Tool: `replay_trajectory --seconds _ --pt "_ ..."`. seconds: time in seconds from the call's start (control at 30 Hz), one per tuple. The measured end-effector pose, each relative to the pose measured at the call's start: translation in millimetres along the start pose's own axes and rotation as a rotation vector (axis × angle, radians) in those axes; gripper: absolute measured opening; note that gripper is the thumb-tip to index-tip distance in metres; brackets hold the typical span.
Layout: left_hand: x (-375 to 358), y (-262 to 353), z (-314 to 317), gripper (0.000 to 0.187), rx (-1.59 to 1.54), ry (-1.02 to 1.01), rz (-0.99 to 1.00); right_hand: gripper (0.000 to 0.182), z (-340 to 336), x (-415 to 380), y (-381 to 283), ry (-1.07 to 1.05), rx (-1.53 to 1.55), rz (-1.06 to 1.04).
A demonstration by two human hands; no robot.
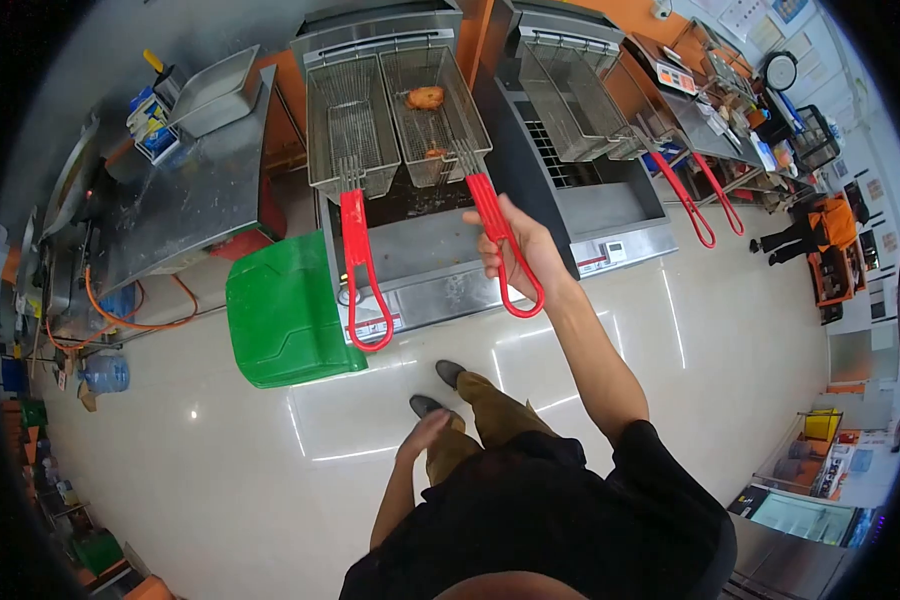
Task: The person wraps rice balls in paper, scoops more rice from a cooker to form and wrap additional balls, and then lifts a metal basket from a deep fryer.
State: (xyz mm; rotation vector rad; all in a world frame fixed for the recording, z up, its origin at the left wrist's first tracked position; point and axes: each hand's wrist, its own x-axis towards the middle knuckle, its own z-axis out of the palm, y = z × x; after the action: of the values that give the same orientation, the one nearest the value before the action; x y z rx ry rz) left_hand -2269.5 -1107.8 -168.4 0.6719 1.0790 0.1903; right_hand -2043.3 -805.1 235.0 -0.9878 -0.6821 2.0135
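Observation:
My right hand [518, 245] is wrapped round the red handle [482, 200] of a fryer basket [430, 75], which hangs over the fryer. Two browned pieces of food [425, 97] lie in that basket, a larger one toward the back and a small one near the front. Beside it on the left hangs a second wire basket [345, 110] with its own red handle [358, 245]; no hand touches it. My left hand [425, 432] hangs low by my leg, away from the fryer; its fingers are blurred.
A green bin [280, 315] stands at the fryer's left front, near a steel table [180, 200] with a metal tray [215, 92]. Another fryer [620, 215] with baskets [570, 100] is on the right. Farther right is a person in orange [832, 222].

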Motion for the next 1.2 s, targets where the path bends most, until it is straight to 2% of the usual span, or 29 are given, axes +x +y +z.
replay_trajectory --seconds 0.03,0.07,0.1,0.17,0.2,0.27,0.3,0.33,0.37,0.43,0.47,0.5,0.53,0.57,0.6,0.67,0.73,0.8,0.93,1.0,1.03,1.1,1.17,1.2 --pt "15.5 34.8 13.9 0.067 0.028 -0.012 0.067 0.073 -3.3 -0.8 2.0 -0.047 -0.02 -0.042" --pt "29.6 71.1 33.7 0.058 -0.078 0.058 0.201 0.073 -8.6 -4.7 6.4 -0.045 -0.021 -0.034" --pt "46.3 102.9 51.5 0.05 -0.183 0.131 0.337 0.082 -15.9 -12.5 12.0 -0.034 -0.027 -0.004" --pt "105.3 132.3 68.2 0.066 -0.714 0.184 0.423 0.092 -39.8 -33.9 29.4 -0.032 0.001 0.062" --pt "121.5 156.9 74.7 0.066 -0.722 0.186 0.427 0.09 -61.1 -48.5 41.9 -0.057 -0.097 0.121" --pt "146.0 196.2 91.6 0.085 -1.125 0.25 0.603 0.084 -113.6 -83.2 67.8 -0.087 -0.325 0.245" --pt "161.7 196.8 98.3 0.085 -1.138 0.253 0.609 0.08 -143.6 -100.9 82.3 -0.091 -0.456 0.309" --pt "183.5 192.8 102.0 0.075 -1.216 0.302 0.664 0.073 -175.9 -120.2 101.3 -0.066 -0.521 0.307" --pt "199.1 193.3 106.9 0.066 -1.291 0.351 0.719 0.072 -211.4 -138.5 123.5 0.018 -0.572 0.395" --pt "200.0 201.7 114.3 0.066 -1.355 0.396 0.794 0.068 -279.5 -178.8 166.3 0.201 -0.604 0.51" --pt "198.8 206.3 115.3 0.065 -1.411 0.439 0.866 0.066 -315.4 -199.8 186.5 0.272 -0.689 0.507" --pt "198.6 208.8 116.8 0.071 -1.358 0.469 0.978 0.062 -402.6 -220.6 246.2 0.255 -0.992 0.484" --pt "194.7 216.7 123.2 0.071 -1.35 0.488 0.974 0.051 -448.3 -245.0 271.8 0.223 -1.139 0.414" --pt "187.2 227.5 129.0 0.075 -1.375 0.583 0.964 0.05 -460.3 -260.8 267.7 0.271 -1.105 0.513" --pt "182.3 237.2 134.8 0.079 -1.395 0.674 0.955 0.053 -502.4 -280.0 287.0 0.176 -1.029 0.313" --pt "180.0 247.6 142.1 0.077 -1.46 0.655 0.941 0.058 -507.3 -290.5 265.1 0.559 -0.595 0.589" --pt "172.6 257.4 147.4 0.093 -1.45 0.596 0.999 0.059 -529.1 -298.6 253.7 0.59 -0.751 0.635" --pt "173.4 257.0 147.8 0.095 -1.427 0.581 1.022 0.058 -548.4 -301.7 247.2 0.593 -0.77 0.647" --pt "175.2 248.8 149.2 0.089 -1.379 0.713 0.906 0.054 -566.5 -286.6 240.5 0.599 -0.738 0.611" --pt "172.8 241.2 151.7 0.107 -1.411 0.82 0.677 0.053 -563.9 -269.9 239.0 0.572 -0.721 0.598" --pt "188.6 223.2 141.5 0.123 -1.432 0.784 0.639 0.052 -564.7 -262.0 242.0 0.548 -0.693 0.584" --pt "230.8 188.7 116.2 0.126 -1.534 0.652 0.536 0.051 -551.6 -244.5 233.4 0.486 -0.722 0.569" --pt "258.4 171.0 102.3 0.12 -1.389 0.463 0.767 0.05 -534.1 -237.5 227.0 0.428 -0.746 0.517" --pt "269.4 177.2 100.1 0.106 -1.416 0.506 0.795 0.05 -527.1 -234.7 222.7 0.403 -0.766 0.534"
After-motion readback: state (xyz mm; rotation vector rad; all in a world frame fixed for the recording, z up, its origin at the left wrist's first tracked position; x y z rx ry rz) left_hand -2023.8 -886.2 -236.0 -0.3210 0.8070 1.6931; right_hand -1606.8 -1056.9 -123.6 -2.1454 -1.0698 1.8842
